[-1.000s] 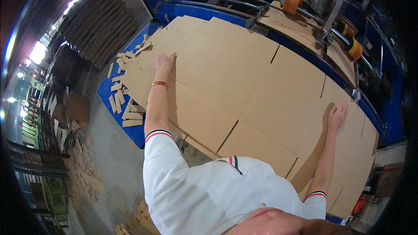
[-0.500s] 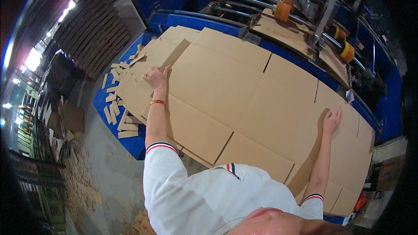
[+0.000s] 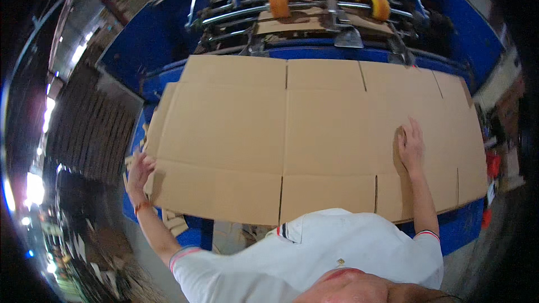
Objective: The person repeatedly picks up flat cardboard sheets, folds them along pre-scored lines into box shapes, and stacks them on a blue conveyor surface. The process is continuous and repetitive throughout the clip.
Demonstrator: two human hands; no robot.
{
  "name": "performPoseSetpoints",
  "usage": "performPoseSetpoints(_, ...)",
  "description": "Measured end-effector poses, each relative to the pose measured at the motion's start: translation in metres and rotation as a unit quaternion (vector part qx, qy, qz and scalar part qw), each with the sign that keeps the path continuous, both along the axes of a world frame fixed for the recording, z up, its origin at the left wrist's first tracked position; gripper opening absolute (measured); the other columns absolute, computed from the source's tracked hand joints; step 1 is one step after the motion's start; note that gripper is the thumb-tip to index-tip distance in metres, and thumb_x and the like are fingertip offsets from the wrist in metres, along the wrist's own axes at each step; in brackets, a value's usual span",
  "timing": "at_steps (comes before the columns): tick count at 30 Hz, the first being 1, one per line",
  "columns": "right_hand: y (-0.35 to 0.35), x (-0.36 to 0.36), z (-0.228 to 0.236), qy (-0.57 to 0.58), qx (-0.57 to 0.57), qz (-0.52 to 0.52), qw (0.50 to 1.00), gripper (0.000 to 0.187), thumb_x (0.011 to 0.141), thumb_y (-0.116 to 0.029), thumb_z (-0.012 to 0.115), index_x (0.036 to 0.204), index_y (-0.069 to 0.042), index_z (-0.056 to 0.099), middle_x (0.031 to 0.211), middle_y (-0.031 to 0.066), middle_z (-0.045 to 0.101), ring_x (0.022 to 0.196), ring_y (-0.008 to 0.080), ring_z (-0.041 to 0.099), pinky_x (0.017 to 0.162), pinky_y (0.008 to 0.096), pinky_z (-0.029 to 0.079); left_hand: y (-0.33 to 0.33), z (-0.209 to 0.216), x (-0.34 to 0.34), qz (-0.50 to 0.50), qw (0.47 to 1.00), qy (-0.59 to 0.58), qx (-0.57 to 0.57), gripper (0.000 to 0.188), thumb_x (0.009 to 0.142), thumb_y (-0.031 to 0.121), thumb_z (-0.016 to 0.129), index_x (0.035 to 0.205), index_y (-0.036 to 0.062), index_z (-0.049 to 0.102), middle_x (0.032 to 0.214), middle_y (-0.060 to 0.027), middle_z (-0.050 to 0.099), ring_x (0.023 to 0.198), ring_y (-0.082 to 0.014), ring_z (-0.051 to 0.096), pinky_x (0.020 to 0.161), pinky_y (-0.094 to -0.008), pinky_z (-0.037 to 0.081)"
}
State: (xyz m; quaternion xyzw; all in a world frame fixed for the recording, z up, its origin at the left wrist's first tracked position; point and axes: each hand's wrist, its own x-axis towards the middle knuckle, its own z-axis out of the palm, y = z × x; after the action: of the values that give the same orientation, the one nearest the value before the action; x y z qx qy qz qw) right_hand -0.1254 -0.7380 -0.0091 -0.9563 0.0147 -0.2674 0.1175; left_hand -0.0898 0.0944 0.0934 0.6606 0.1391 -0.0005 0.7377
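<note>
A large flat brown cardboard box blank (image 3: 328,129), with creases and dark slots along its near and far edges, lies in front of me. At its left edge is my left hand (image 3: 140,173), fingers loosely bent and apart, with nothing visible in them. I cannot tell whether it touches the edge. My right hand (image 3: 411,143) rests on the right half of the blank, its fingers stretched out toward the far side. Layers of cardboard edge show just past the blank's left side.
Beyond the blank stands a blue machine (image 3: 129,50) with metal bars, orange rollers (image 3: 279,6) and more cardboard in it. Cardboard scraps (image 3: 175,223) lie near the blank's left corner. A tall ridged stack (image 3: 84,118) stands at the left. Red items (image 3: 492,164) show at the right.
My left hand has left the narrow strip on the cardboard's upper left and is now at the left edge. My right hand stays on the cardboard. The view has turned, bringing the machine nearer the middle.
</note>
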Motion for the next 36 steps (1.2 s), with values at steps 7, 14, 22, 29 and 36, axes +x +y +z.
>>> performPoseSetpoints(7, -0.066, -0.155, -0.029, 0.112, -0.023, -0.433, 0.894, 0.046, 0.086, -0.025, 0.058, 0.125, -0.001, 0.052, 0.132, 0.0227, 0.048, 0.125, 0.0403, 0.04, 0.104, 0.0476, 0.033, -0.227, 0.046, -0.126, 0.288, 0.916, -0.274, -0.05, 0.085, 0.084, 0.066, 0.038, 0.143, 0.0042, 0.031, 0.14, -0.0185, 0.041, 0.125, -0.0327, 0.044, 0.101, -0.0474, 0.039)
performPoseSetpoints(14, -0.24, -0.278, -0.126, -0.237, 0.488, -0.444, 0.713, 0.046, 0.093, -0.027, 0.051, 0.125, 0.006, 0.05, 0.129, 0.0188, 0.052, 0.122, 0.0329, 0.046, 0.101, 0.0427, 0.039, -0.182, -0.031, -0.109, 0.09, 0.955, -0.071, 0.274, 0.058, 0.08, 0.014, 0.065, 0.131, 0.0012, 0.042, 0.123, -0.013, 0.053, 0.111, -0.0237, 0.052, 0.094, -0.0368, 0.043)
performPoseSetpoints(22, -0.216, -0.298, -0.128, -0.367, 0.75, -0.219, 0.506, 0.042, 0.095, -0.023, 0.05, 0.13, 0.001, 0.047, 0.132, 0.0144, 0.05, 0.115, 0.0272, 0.053, 0.092, 0.0391, 0.048, -0.196, 0.032, -0.058, 0.123, 0.938, -0.195, 0.259, 0.038, 0.083, 0.007, 0.067, 0.116, -0.0015, 0.051, 0.105, -0.0104, 0.06, 0.091, -0.0167, 0.058, 0.078, -0.0294, 0.048)
performPoseSetpoints(29, -0.01, -0.208, 0.043, -0.403, 0.484, -0.206, 0.749, 0.033, 0.088, -0.007, 0.06, 0.119, 0.003, 0.055, 0.119, 0.0144, 0.06, 0.106, 0.0283, 0.06, 0.092, 0.0374, 0.048, -0.222, -0.007, -0.046, 0.139, 0.923, -0.201, 0.297, 0.025, 0.086, 0.007, 0.066, 0.108, -0.0025, 0.059, 0.101, -0.01, 0.063, 0.091, -0.0168, 0.058, 0.08, -0.031, 0.047)
performPoseSetpoints(36, 0.009, -0.105, 0.077, -0.241, 0.132, 0.079, 0.958, 0.043, 0.077, 0.006, 0.058, 0.121, 0.001, 0.058, 0.123, 0.0206, 0.058, 0.116, 0.0321, 0.057, 0.094, 0.0375, 0.047, -0.295, -0.086, -0.046, 0.055, 0.942, -0.251, 0.216, 0.036, 0.082, -0.003, 0.061, 0.118, -0.0009, 0.057, 0.114, -0.0127, 0.061, 0.1, -0.0195, 0.058, 0.087, -0.0328, 0.047)
